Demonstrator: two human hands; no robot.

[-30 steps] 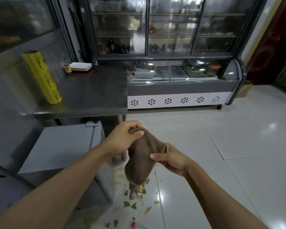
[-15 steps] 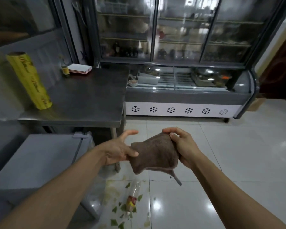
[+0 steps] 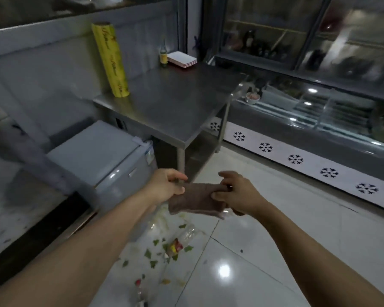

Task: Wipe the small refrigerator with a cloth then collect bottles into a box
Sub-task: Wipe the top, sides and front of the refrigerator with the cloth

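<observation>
Both hands hold a brown cloth (image 3: 195, 199) stretched between them above the floor: the left hand (image 3: 166, 185) pinches its left edge, and the right hand (image 3: 236, 192) curls its fingers around the right end. Just to the left stands the small grey fridge (image 3: 102, 156), its lid shut, beside a steel table (image 3: 175, 100). On the tiled floor (image 3: 264, 240) below lies a clear bottle (image 3: 177, 242) among green scraps. Wiping appears not yet begun, since the cloth is off the fridge; bottle collecting also remains, and no box is visible.
</observation>
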